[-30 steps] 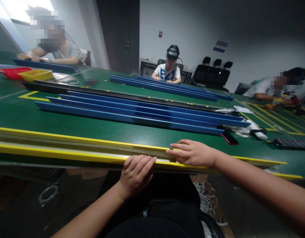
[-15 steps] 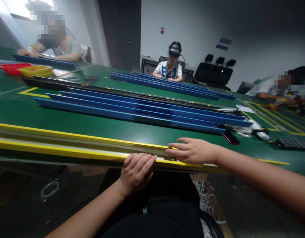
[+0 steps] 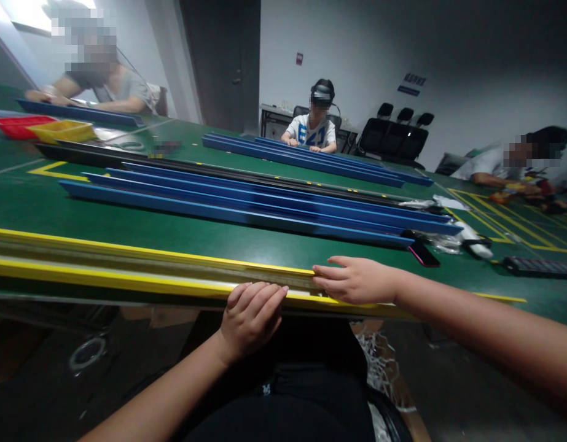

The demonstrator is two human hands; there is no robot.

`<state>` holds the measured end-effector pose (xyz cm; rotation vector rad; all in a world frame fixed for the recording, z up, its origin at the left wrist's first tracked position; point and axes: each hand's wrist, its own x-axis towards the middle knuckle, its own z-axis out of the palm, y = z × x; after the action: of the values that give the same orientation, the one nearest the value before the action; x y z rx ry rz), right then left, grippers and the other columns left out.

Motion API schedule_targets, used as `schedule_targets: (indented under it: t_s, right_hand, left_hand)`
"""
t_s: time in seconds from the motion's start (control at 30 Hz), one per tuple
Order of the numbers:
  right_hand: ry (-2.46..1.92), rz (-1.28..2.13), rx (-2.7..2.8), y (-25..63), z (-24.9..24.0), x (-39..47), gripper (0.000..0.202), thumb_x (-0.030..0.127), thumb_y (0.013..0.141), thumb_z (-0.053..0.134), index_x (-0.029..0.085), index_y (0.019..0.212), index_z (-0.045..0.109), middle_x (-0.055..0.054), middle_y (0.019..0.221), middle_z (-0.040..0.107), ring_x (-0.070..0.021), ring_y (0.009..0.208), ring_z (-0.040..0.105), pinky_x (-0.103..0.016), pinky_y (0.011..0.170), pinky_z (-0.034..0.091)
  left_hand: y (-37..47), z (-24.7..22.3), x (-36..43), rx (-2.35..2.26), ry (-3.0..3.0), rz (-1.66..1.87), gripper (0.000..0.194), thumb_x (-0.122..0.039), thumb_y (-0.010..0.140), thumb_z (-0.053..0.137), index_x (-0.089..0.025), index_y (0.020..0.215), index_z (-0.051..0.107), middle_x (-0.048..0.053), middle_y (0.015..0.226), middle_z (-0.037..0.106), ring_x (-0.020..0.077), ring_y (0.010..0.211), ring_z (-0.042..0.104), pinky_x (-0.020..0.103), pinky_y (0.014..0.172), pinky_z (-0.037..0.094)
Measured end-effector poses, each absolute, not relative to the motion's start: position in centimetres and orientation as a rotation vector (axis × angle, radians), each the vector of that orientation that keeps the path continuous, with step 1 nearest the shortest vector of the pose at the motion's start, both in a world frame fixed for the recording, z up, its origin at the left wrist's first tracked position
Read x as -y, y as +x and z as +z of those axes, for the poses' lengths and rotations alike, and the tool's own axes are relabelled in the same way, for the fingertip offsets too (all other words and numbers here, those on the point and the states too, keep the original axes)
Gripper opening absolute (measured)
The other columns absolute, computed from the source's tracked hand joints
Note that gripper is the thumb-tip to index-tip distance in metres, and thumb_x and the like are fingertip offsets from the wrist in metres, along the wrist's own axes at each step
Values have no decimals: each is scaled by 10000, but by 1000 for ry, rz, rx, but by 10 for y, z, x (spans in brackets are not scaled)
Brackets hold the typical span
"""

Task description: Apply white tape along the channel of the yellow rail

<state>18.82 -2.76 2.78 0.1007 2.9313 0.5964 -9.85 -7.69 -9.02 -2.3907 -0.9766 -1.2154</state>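
A long yellow channel-shaped profile [image 3: 126, 283] runs along the near edge of the table, its grooved inside facing up. My left hand [image 3: 253, 319] is closed over its near rim, fingers together and bent across the edge; the thumb is hidden. Just to the right, my right hand [image 3: 357, 280] lies over the channel with its fingers stretched out and a little apart, the index finger raised. Those fingertips reach towards the far rim and the groove. A small pale patch shows in the groove between my hands; I cannot make out what it is.
Several blue profiles [image 3: 237, 212] lie beyond on the green table [image 3: 182, 236], with black profiles [image 3: 172, 161] behind them. A phone [image 3: 424, 253] and a keyboard [image 3: 539, 268] are at the right. Red [image 3: 25, 126] and yellow trays [image 3: 64, 131] stand far left. Several people sit around the table.
The view has shifted slightly, moving the scene a little to the left. My right fingers have drawn in slightly over the groove. My left hand keeps its place on the near rim.
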Motion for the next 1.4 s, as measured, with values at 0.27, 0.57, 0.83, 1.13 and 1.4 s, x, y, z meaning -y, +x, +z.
schedule_targets:
  t_s: [0.27,0.57,0.83,1.13,1.4]
  right_hand:
    - [130,545,-2968,191,24,27,244,214,941,467,155,1059,673,-97,1297,579,-262,1304,409,-417,930,438]
    - [224,448,-3014,198,17,26,265,226,940,463,166,1083,677,-108,1310,572,-245,1296,422,-413,949,434]
    - [237,397,-3006,204,19,26,350,263,959,425,164,1252,588,-100,1349,553,-246,1323,403,-426,974,430]
    - [204,477,-3012,198,13,25,263,209,937,463,158,1097,665,-96,1318,568,-258,1296,425,-424,923,451]
    - [237,528,-3104,177,32,24,207,218,939,485,187,1043,662,-91,1234,608,-218,1212,490,-363,876,470]
  left_hand:
    - [-99,-91,77,979,-2383,-1218,509,-241,789,650,-240,1292,565,30,1140,704,211,1077,606,403,1006,312]
    - [-100,-90,77,964,-2392,-1217,489,-272,801,634,-231,1284,573,45,1147,700,218,1082,602,399,1007,316]
    - [-100,-91,77,987,-2382,-1227,511,-249,794,644,-247,1299,563,27,1144,699,197,1089,596,379,1031,298]
    - [-99,-91,77,992,-2378,-1215,488,-247,805,614,-249,1291,566,40,1126,700,211,1082,594,382,1024,302]
    - [-100,-92,77,980,-2393,-1198,501,-257,802,626,-242,1298,558,39,1140,698,209,1089,591,384,1025,302]
